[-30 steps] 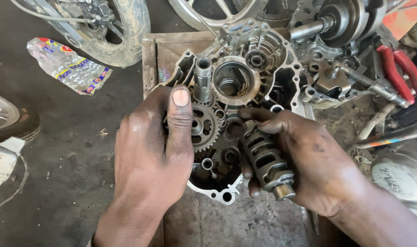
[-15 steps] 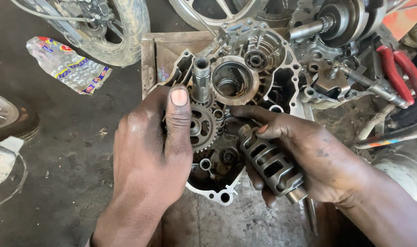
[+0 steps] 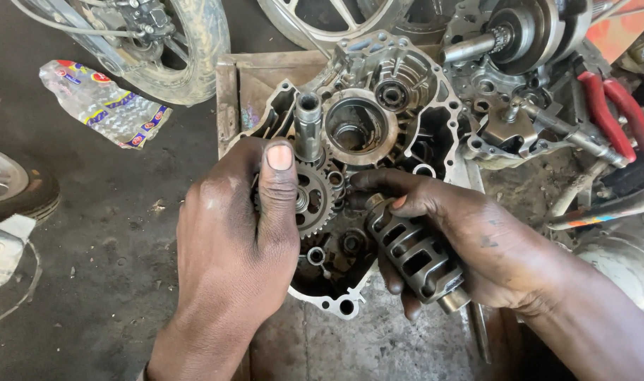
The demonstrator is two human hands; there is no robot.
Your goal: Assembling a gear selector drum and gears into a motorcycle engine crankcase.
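A grey concrete floor fills the left of the view, with a muddy tyre at the top left and a spoked wheel just right of it. In the middle an open engine case lies on a flat wooden board, its cavities and bearing seats facing up; a second engine half with a protruding shaft sits just beyond it at the top right. The left hand lies palm down over the case's left side, fingers together and curled over the gear cluster, thumb stretched straight up beside a toothed gear. The right hand comes in from the right, fingers clamped around a slotted shift drum, which is tilted, its upper end just over the case's middle and its lower stub end out past the case edge; the index finger reaches forward to touch the parts next to the gear. An upright splined shaft stands in the case just above the thumb tip. Red-handled pliers lie at the far right, near the second engine half. A crumpled plastic wrapper rests on the floor well left of the case, below the tyre.
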